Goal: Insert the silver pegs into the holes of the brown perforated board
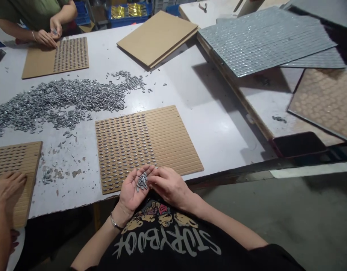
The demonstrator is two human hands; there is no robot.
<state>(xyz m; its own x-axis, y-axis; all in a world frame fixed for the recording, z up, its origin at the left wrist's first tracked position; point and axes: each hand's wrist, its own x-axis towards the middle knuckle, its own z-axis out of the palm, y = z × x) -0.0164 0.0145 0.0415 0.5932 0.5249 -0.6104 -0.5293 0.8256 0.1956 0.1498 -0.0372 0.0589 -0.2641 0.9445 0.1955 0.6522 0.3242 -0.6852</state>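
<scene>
Head view: left hand (131,190) lies palm-up, cupped loosely around a few metal pieces (142,182), just below the grooved board (173,143) on the worktop (212,113). Right hand (169,186) pinches at them, fingertips closing. A tilted palm could spill pieces off the edge.

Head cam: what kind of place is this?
Likely a small manual assembly workshop: grooved boards being filled by hand, a loose heap of small metal pieces on a shared table, a co-worker's hands at another board.
</scene>
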